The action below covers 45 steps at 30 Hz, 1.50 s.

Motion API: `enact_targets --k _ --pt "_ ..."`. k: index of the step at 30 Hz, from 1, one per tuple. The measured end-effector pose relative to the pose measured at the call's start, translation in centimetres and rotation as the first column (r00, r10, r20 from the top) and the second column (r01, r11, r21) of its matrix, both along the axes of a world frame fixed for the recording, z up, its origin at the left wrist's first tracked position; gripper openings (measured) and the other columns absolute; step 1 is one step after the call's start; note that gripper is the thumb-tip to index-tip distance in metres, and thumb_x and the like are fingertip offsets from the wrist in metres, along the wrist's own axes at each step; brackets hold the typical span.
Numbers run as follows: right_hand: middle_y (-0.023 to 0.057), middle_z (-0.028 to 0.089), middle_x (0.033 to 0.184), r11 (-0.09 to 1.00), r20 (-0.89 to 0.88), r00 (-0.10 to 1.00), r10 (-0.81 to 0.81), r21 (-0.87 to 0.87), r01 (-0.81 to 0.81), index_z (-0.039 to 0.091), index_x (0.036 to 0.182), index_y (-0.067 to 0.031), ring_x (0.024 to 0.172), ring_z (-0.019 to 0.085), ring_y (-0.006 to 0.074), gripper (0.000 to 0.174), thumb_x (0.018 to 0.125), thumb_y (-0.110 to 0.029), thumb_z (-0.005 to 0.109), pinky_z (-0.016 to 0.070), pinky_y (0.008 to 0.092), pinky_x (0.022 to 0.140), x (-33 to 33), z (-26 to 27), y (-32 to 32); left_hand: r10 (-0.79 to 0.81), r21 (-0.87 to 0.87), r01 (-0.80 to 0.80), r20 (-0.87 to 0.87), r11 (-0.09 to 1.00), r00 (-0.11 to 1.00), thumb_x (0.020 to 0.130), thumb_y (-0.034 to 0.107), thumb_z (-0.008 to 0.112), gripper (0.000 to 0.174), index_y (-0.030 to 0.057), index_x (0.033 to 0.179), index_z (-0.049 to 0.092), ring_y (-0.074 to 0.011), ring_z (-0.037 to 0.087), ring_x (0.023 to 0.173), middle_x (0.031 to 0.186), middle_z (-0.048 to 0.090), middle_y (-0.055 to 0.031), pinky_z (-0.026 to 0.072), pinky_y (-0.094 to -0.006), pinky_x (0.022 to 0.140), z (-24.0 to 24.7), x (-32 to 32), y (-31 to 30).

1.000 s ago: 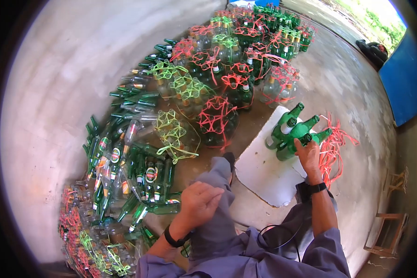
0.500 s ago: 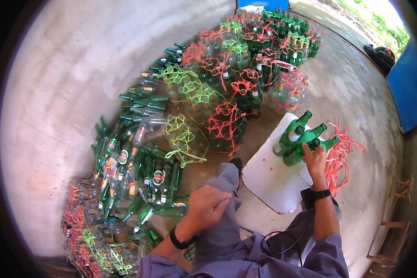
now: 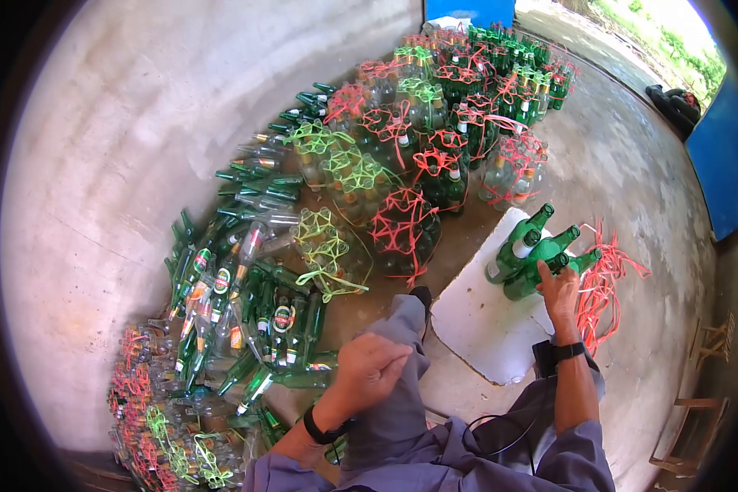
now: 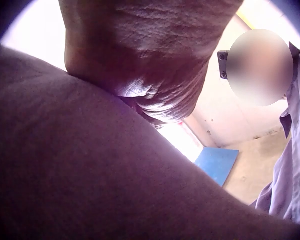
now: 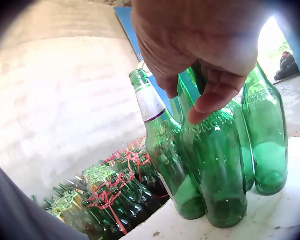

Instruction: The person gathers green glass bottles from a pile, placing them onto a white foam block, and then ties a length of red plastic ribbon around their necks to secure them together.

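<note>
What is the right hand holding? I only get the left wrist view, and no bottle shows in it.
Observer: The right hand grips a green bottle by its neck.
Operator: What's under it?
Observer: A white board, seen in the head view.
Operator: Anything loose near there?
Observer: Yes, a heap of red straps lies just to the right of the board in the head view.
</note>
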State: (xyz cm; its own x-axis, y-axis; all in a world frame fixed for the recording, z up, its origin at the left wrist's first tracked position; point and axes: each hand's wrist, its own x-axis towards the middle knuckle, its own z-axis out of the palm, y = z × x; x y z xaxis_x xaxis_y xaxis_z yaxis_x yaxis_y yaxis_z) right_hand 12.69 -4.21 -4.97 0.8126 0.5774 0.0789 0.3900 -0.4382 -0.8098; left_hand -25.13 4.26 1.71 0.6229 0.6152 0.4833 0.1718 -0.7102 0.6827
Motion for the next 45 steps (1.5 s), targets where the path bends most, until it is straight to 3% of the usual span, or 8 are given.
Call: enact_targets --k 10,17,19,22,27,30,32,45 --pt "0.0155 0.069 0.071 0.998 -0.104 0.995 0.004 -0.056 -0.010 0.065 0.096 0.0084 0.053 0.068 0.0211 0.037 0.088 -0.027 0.074 0.0526 0.0346 0.053 -0.1 0.5 -0.2 -0.012 -0.010 0.012 -0.002 1.000 1.000 0.075 -0.005 0.075 0.018 0.0068 0.089 0.074 -0.0245 0.061 0.065 0.075 0.066 -0.0065 0.0473 -0.0340 0.059 0.1 -0.3 0.2" --pt "0.0144 0.071 0.072 0.998 0.018 1.000 0.019 -0.055 -0.018 0.066 0.096 0.0067 0.055 0.068 0.0210 0.036 0.086 -0.027 0.076 0.0539 0.0348 0.056 0.1 -0.6 -0.5 0.120 -0.063 -0.118 0.033 0.991 0.992 0.083 0.000 0.072 0.012 0.0038 0.094 0.072 -0.0218 0.063 0.067 0.079 0.069 -0.0075 0.0501 -0.0325 0.062 -0.8 -3.6 0.3" --pt "0.0144 0.071 0.072 0.998 0.016 1.000 0.023 -0.052 -0.022 0.067 0.095 0.0064 0.055 0.069 0.0213 0.035 0.086 -0.026 0.076 0.0541 0.0350 0.057 0.0 -0.5 -0.5 0.363 -0.507 -0.280 0.071 0.815 0.929 0.089 0.003 0.068 0.009 0.0015 0.097 0.072 -0.0125 0.062 0.069 0.080 0.069 -0.0036 0.0491 -0.0273 0.064 -2.4 -5.6 0.3" --pt "0.0147 0.071 0.071 0.998 0.007 1.000 0.020 -0.059 -0.020 0.067 0.094 0.0058 0.057 0.070 0.0227 0.035 0.086 -0.026 0.076 0.0539 0.0357 0.058 0.0 -0.4 -0.5 0.454 -0.717 -0.344 -0.043 0.606 0.890 0.094 0.006 0.065 0.010 0.0004 0.098 0.071 -0.0078 0.060 0.072 0.081 0.068 -0.0008 0.0473 -0.0238 0.065 -7.1 -9.5 0.8" --pt "0.0117 0.067 0.064 0.999 0.063 0.997 0.041 -0.034 -0.039 0.068 0.096 0.0072 0.052 0.064 0.0167 0.040 0.087 -0.031 0.075 0.0492 0.0312 0.049 0.5 -1.5 -0.7 0.374 -0.570 -0.530 -0.376 0.628 0.848 0.094 0.016 0.062 0.019 0.0004 0.097 0.072 -0.0184 0.065 0.070 0.082 0.071 -0.0094 0.0509 -0.0338 0.066 -20.4 -16.6 -1.8" --pt "0.0114 0.067 0.065 0.998 0.049 0.998 0.044 -0.051 -0.041 0.067 0.099 0.0074 0.053 0.064 0.0170 0.040 0.086 -0.030 0.075 0.0496 0.0317 0.050 0.4 -1.4 -0.8 0.209 -0.359 -0.446 -0.537 0.820 0.817 0.093 0.023 0.057 0.026 0.0018 0.096 0.072 -0.0328 0.071 0.079 0.090 0.073 -0.0181 0.0531 -0.0428 0.072 -27.1 -20.6 -5.5" --pt "0.0116 0.067 0.065 0.997 0.068 0.996 0.058 -0.059 -0.054 0.067 0.100 0.0072 0.053 0.064 0.0172 0.041 0.086 -0.030 0.075 0.0496 0.0317 0.050 0.5 -1.7 -1.0 0.031 -0.419 -0.544 -0.771 0.726 0.636 0.090 0.026 0.057 0.028 0.0046 0.095 0.074 -0.0407 0.069 0.092 0.097 0.072 -0.0223 0.0539 -0.0467 0.080 -29.3 -22.2 -8.0" --pt "0.0137 0.070 0.081 0.990 -0.044 0.998 0.054 -0.124 -0.059 0.061 0.120 0.0099 0.059 0.066 0.0150 0.054 0.084 -0.028 0.075 0.0491 0.0284 0.048 -0.1 -2.0 -1.9 0.070 -0.421 -0.740 -0.845 0.524 0.529 0.082 0.021 0.061 0.026 0.0032 0.098 0.071 -0.0402 0.069 0.095 0.095 0.072 -0.0233 0.0541 -0.0479 0.084 -35.7 -26.8 -15.6"
